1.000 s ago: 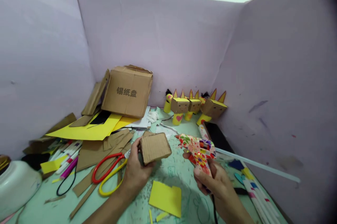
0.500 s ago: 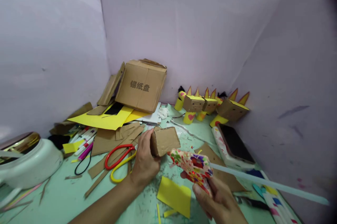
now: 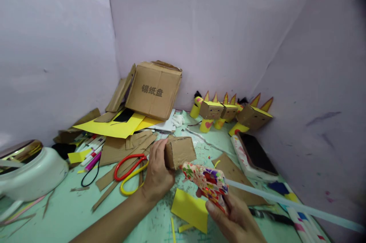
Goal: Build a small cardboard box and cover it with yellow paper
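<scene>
My left hand (image 3: pixel 158 168) grips a small brown cardboard box (image 3: pixel 183 152) by its left side, above the middle of the table. Wrapped round the handle of a flower-patterned hot glue gun (image 3: pixel 204 182) is my right hand (image 3: pixel 236 218). The gun's red tip is at the lower edge of the box; I cannot tell if it touches. A long translucent glue stick (image 3: pixel 288 201) juts from the gun's back to the right. Below the box lies a yellow paper piece (image 3: pixel 190 210) with thin strips. Scissors (image 3: pixel 130 174) with red and yellow handles rest left of my left hand.
A larger cardboard box (image 3: pixel 154 90) leans at the back over yellow sheets (image 3: pixel 108 127). Several cardboard animal figures (image 3: pixel 211 111) stand back right, near a phone (image 3: pixel 257 153). A white pot-like container (image 3: pixel 31 174) is at left, markers (image 3: pixel 93 151) beside it. A black-handled knife (image 3: pixel 274 218) lies right.
The glue gun has shifted slightly left, its tip closer along the box's lower edge. My left hand and the box have barely moved. The camera view has tilted a little downward.
</scene>
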`<state>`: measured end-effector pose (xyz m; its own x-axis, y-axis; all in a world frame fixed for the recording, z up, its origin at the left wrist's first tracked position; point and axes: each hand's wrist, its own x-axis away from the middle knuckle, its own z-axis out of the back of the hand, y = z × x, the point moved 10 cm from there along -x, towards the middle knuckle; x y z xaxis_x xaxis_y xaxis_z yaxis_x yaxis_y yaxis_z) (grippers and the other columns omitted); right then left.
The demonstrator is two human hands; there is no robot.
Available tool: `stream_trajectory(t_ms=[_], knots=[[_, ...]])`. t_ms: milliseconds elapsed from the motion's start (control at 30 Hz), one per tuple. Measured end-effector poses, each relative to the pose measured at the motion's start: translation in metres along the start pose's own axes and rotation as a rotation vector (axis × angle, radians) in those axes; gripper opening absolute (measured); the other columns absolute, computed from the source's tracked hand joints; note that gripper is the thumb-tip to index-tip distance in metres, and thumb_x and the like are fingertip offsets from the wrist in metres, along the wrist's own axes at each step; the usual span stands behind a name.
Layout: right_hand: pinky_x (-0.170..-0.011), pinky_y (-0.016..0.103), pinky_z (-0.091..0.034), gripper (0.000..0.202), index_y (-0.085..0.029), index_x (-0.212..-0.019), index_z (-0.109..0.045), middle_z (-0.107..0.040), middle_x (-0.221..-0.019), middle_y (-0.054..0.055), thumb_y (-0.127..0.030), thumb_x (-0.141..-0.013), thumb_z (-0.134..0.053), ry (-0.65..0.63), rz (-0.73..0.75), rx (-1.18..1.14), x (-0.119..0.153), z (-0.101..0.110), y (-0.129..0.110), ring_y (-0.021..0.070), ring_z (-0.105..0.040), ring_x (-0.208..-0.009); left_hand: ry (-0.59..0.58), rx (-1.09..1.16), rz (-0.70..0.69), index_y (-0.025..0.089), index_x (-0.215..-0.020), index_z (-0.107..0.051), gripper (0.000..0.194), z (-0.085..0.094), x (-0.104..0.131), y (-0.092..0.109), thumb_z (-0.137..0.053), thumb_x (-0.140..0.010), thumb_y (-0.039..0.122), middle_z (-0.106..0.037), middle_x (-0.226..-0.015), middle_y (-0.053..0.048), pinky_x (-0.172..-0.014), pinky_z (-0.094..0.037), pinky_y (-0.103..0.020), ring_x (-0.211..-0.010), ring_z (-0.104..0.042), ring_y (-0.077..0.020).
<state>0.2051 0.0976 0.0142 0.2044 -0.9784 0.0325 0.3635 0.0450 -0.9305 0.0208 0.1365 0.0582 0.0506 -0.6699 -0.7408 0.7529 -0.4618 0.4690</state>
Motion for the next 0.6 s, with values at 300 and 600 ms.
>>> stream_trajectory(t_ms=[300, 600], knots=[[-0.084, 0.037, -0.045, 0.037, -0.02, -0.087, -0.067, -0.068, -0.088, 0.008, -0.053, -0.078, -0.053, 0.073, 0.035, 0.018, 0.004, 0.002, -0.013, 0.029, -0.06, -0.092, -0.008, 0.006, 0.009, 0.015, -0.131, -0.034, 0.069, -0.002, 0.001, -0.001, -0.064, -0.068, 0.012, -0.048, -0.125, -0.015, -0.1, -0.038, -0.049, -0.118, -0.045, -0.0306], [-0.068, 0.03, -0.045, 0.035, -0.02, -0.081, -0.064, -0.068, -0.079, 0.005, -0.052, -0.077, -0.053, 0.077, 0.058, 0.005, 0.002, 0.002, -0.018, 0.0258, -0.061, -0.083, -0.003, 0.018, -0.04, 0.013, -0.129, -0.035, 0.066, 0.0, -0.001, 0.005, -0.064, -0.071, 0.021, -0.049, -0.124, -0.017, -0.098, -0.04, -0.048, -0.117, -0.046, -0.0309]])
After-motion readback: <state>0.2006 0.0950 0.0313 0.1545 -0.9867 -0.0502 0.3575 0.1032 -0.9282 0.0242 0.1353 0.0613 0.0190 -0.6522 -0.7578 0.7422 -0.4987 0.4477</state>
